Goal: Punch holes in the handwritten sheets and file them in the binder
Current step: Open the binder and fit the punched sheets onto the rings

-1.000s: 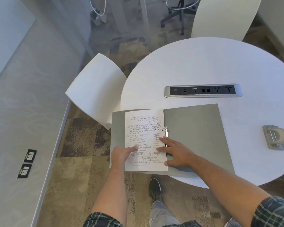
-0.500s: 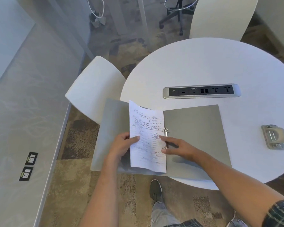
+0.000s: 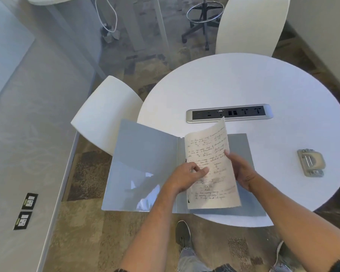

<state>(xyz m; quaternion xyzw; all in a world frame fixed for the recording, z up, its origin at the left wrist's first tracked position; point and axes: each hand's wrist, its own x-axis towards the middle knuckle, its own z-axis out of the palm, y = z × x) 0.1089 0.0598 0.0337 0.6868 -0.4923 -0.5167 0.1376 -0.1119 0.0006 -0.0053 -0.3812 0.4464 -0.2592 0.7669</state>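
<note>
With the left hand (image 3: 186, 176) pinching the handwritten sheets (image 3: 210, 169) at their spine edge and the right hand (image 3: 241, 169) gripping the outer edge above the binder (image 3: 145, 165) overhanging the tabletop's (image 3: 243, 89) near-left edge, a tug could tear the punched holes.

We have a single view, from a wide-angle camera worn on the head, looking forward and steeply down. It sits close above the round white desk (image 3: 243, 85), whose near edge falls low in the frame, with our own shoe (image 3: 183, 233) and the carpet (image 3: 82, 232) beneath. Straight lines bow toward the borders. No second view shares this scene.
</note>
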